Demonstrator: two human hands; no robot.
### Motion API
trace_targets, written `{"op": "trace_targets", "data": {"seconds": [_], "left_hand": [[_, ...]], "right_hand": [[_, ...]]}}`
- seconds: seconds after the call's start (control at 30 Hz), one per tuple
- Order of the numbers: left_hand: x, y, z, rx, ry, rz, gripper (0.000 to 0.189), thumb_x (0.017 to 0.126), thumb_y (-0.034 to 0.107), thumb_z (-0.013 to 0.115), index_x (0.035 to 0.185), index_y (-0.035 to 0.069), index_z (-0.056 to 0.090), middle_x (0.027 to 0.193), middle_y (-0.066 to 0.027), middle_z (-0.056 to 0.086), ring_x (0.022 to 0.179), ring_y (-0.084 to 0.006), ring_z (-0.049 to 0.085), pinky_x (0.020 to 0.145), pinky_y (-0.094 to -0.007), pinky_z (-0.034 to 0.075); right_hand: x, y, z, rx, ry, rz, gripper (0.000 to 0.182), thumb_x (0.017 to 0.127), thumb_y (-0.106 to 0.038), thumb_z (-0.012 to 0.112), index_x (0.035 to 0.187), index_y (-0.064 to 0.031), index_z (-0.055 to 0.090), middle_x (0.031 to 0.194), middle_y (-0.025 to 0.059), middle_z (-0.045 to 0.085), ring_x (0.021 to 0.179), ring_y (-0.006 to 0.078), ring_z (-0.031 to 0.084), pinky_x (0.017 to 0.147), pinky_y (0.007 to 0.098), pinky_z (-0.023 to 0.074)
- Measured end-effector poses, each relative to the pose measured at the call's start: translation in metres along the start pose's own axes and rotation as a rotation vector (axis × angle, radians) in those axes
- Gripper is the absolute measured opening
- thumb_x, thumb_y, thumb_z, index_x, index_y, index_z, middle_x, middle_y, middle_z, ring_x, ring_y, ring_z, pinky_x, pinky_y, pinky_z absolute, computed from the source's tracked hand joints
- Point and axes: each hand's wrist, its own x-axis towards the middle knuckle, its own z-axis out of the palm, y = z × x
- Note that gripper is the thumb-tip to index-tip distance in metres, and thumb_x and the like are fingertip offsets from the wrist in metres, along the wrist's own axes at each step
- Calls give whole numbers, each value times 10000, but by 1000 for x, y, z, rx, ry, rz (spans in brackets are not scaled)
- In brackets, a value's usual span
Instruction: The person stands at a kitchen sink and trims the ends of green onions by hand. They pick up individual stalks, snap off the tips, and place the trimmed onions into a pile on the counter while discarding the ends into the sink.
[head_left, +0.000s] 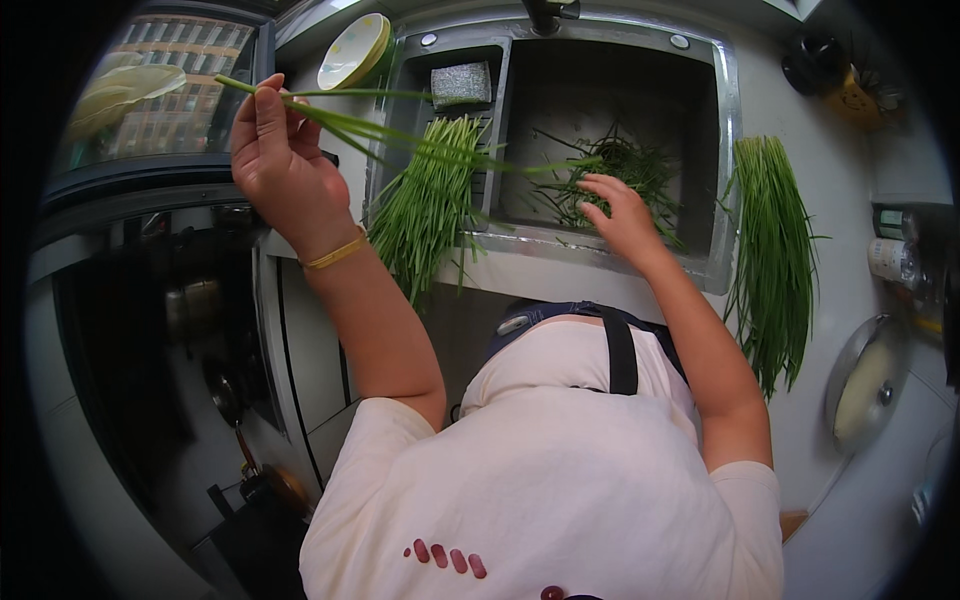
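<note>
My left hand (281, 142) is raised at the left and pinches a few green chive stalks (390, 135) near their pale base. Their long blades trail right, over the sink (499, 150). My right hand (619, 217) hangs above the large basin with fingers apart, close to the blade tips, with nothing visible in its grasp. Below it lies a loose heap of chive scraps (637, 172). One chive bundle (431, 195) rests across the small left basin and its front rim. Another chive bundle (776, 247) lies on the counter right of the sink.
A silvery scrubbing sponge (460, 84) sits in the small basin, below the stacked bowls (354, 52) at the back left. The faucet (551, 15) is at the back. Farther right stand a lidded pan (862, 390) and jars (892, 259). An open window (180, 82) borders the left.
</note>
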Motion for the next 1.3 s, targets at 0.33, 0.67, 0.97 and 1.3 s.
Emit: {"op": "trace_targets", "data": {"seconds": [0.33,0.67,0.97,1.3], "left_hand": [[43,-35,-64,851,-490,-303,190,951,194,546,964,49,668,662,-3,559,631,-71,545,574,-230,441],[-1,-279,-145,1124,-576,-428,211,867,220,662,967,39,703,788,-66,683,676,-149,617,651,-300,491],[7,-324,-138,1189,-506,-390,183,788,231,726,851,67,674,820,-114,689,787,-293,662,708,-389,512],[-33,-268,-89,1068,-585,-76,148,852,254,647,921,124,661,965,-52,655,925,-279,610,802,-410,478]], "right_hand": [[-3,-15,8,85,-15,146,151,832,-49,619,969,-57,681,1005,118,608,876,265,624,740,353,498],[-15,-30,3,52,33,261,124,824,-33,634,937,-47,683,833,81,552,703,202,581,656,317,476],[-40,-41,25,160,62,348,122,829,-30,630,943,-23,673,868,82,575,714,184,589,665,295,484],[-39,-33,2,133,162,304,170,826,-35,644,994,-46,666,1023,83,565,744,184,589,699,291,501]]}}
